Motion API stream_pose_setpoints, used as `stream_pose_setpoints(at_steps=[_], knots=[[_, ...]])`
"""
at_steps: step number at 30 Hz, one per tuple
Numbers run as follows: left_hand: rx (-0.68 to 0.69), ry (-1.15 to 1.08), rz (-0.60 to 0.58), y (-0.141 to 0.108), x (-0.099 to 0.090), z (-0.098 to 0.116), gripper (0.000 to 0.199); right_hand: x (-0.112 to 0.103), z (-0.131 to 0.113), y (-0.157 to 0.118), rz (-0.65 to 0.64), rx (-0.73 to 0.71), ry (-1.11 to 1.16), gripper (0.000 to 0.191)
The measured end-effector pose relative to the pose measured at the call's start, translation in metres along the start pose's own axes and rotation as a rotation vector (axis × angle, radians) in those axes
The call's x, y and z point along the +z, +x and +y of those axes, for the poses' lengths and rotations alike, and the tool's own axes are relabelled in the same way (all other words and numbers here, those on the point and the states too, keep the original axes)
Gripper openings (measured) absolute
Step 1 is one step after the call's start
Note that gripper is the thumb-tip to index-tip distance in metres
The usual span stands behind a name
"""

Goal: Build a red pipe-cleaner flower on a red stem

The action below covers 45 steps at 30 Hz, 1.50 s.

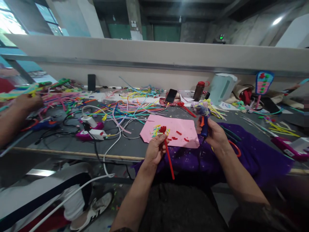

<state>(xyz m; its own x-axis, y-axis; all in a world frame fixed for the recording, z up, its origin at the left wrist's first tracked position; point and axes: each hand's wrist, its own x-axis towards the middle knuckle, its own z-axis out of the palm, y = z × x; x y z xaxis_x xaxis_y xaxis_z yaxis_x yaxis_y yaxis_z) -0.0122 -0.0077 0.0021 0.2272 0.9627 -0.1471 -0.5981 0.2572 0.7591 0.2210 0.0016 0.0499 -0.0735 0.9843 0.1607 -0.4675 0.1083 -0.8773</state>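
Between the thumb and fingers of my left hand (155, 150) is a red pipe-cleaner flower (163, 129), its straight stem (170, 162) slanting down toward me. My right hand (215, 134) is wrapped round a blue hot glue gun (204, 125) with an orange trigger; the gun is upright, to the right of the flower and apart from it. Under and beyond my left hand lies a pink sheet (188, 125). Short red pipe-cleaner pieces (178, 132) are on its right part, and small yellow and green bits (155, 130) on its left.
Loose pipe cleaners (135, 108) spread across the dark table (127, 146). Power strips (90, 134) with trailing cables lie left. Purple cloth (253, 154) covers the front edge. Behind stand a brown bottle (198, 91) and a pale jug (220, 88). Another person's hand (29, 104) works at far left.
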Motion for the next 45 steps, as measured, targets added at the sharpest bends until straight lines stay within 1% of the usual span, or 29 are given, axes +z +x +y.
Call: stream_pose_setpoints(at_steps=[2, 5, 8, 11, 15, 17, 20, 25, 30, 33, 38, 45], knots=[[-0.002, 0.003, -0.001, 0.000, 0.001, 0.000, 0.028, 0.002, -0.001, -0.006, -0.007, -0.025, -0.047, 0.024], [0.014, 0.006, -0.003, 0.000, 0.002, 0.000, 0.027, 0.010, -0.003, -0.017, -0.051, -0.030, -0.172, 0.022], [0.020, 0.012, -0.012, 0.001, 0.002, 0.000, 0.026, 0.020, -0.001, -0.029, -0.045, -0.056, -0.300, 0.018], [0.034, 0.034, -0.003, 0.002, 0.000, -0.002, 0.027, 0.029, 0.009, -0.041, -0.018, -0.068, -0.401, 0.016], [0.070, 0.063, -0.014, 0.003, 0.000, -0.004, 0.026, 0.038, 0.032, -0.054, -0.006, -0.065, -0.539, 0.020], [0.073, 0.098, -0.009, 0.003, 0.000, -0.004, 0.026, 0.040, 0.041, -0.058, 0.012, -0.103, -0.634, 0.022], [0.072, 0.144, 0.002, 0.002, 0.001, -0.005, 0.027, 0.041, 0.049, -0.060, 0.055, -0.204, -0.761, 0.023], [0.077, 0.173, 0.005, 0.002, 0.000, -0.005, 0.028, 0.043, 0.049, -0.064, 0.089, -0.266, -0.824, 0.025], [0.081, 0.179, -0.003, 0.000, 0.000, -0.005, 0.029, 0.046, 0.047, -0.069, 0.134, -0.385, -0.996, 0.023], [0.075, 0.169, -0.006, 0.001, 0.001, -0.005, 0.029, 0.048, 0.049, -0.070, 0.163, -0.422, -1.055, 0.022], [0.063, 0.163, 0.014, 0.001, 0.001, -0.005, 0.030, 0.050, 0.054, -0.069, 0.151, -0.429, -1.095, 0.024], [0.067, 0.152, 0.003, 0.000, 0.002, -0.005, 0.029, 0.050, 0.054, -0.068, 0.120, -0.411, -1.103, 0.026]])
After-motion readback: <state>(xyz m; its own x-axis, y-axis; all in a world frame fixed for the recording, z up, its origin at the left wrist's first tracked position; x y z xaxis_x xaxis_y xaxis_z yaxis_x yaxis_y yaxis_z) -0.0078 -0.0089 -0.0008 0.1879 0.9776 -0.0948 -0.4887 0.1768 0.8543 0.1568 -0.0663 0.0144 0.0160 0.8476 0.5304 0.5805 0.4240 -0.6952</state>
